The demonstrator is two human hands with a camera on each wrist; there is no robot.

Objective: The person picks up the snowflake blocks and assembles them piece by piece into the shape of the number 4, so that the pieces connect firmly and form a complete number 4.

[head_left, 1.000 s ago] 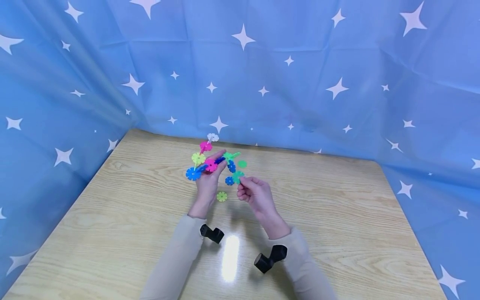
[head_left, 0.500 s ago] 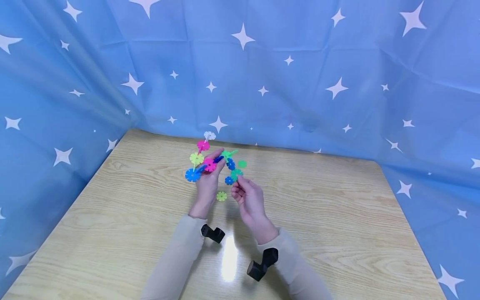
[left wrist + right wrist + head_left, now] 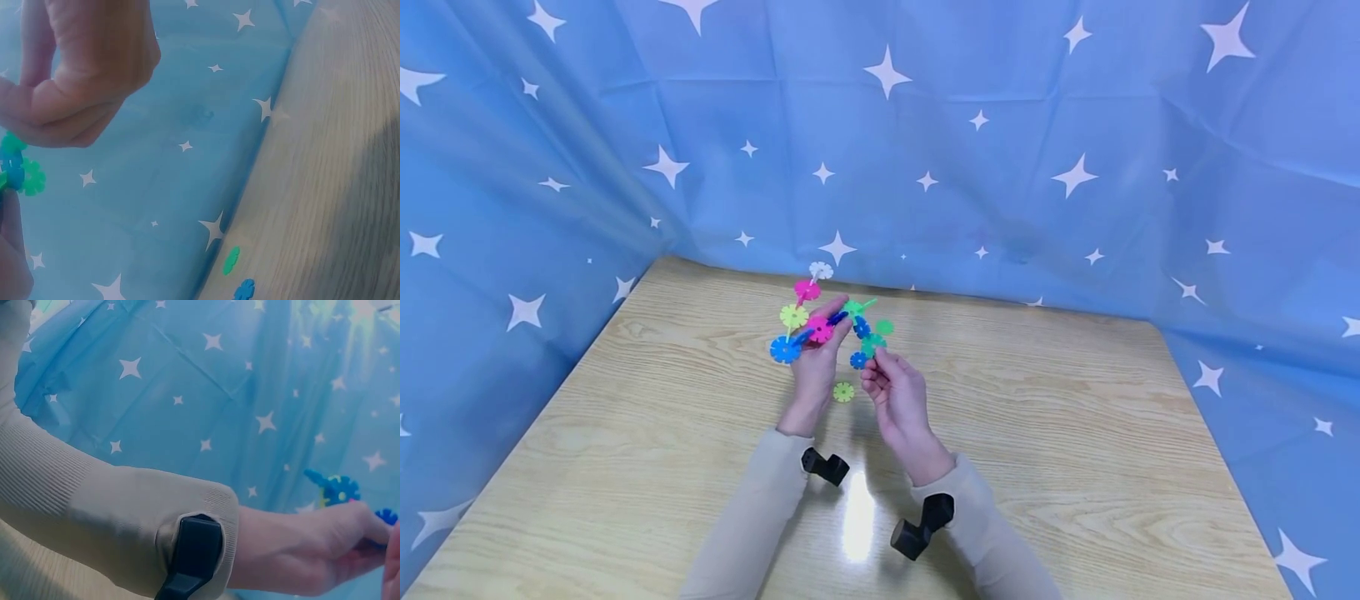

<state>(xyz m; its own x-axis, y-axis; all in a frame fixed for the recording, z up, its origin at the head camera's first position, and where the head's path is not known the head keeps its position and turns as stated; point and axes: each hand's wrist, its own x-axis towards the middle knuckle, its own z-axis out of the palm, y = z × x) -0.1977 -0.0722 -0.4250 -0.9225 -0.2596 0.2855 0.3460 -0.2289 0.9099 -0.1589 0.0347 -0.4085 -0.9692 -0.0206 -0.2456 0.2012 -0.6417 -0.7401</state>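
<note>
A chain of linked plastic snowflake discs is held up over the table by my left hand [image 3: 814, 375], its fingers and thumb around the middle near a pink disc [image 3: 820, 329]. A white disc [image 3: 822, 270] tops the far end, and a large blue disc [image 3: 786, 349] hangs at the left bend. On the right side, a dark blue disc [image 3: 861, 327] joins the bright green one [image 3: 853, 309]. My right hand [image 3: 904, 404] pinches a green snowflake disc [image 3: 872, 343] against that dark blue disc; in the left wrist view these discs [image 3: 32, 178] overlap, partly hidden by fingers.
Loose on the wooden table [image 3: 1075, 433] lie a yellow-green disc [image 3: 843, 392], a blue disc [image 3: 858, 360] and a green disc [image 3: 885, 327]. A blue star-patterned curtain [image 3: 1000, 167] hangs behind the table and along its sides.
My right hand has moved left with the green disc, bringing it up to the dark blue disc. The left hand and the chain have shifted only slightly.
</note>
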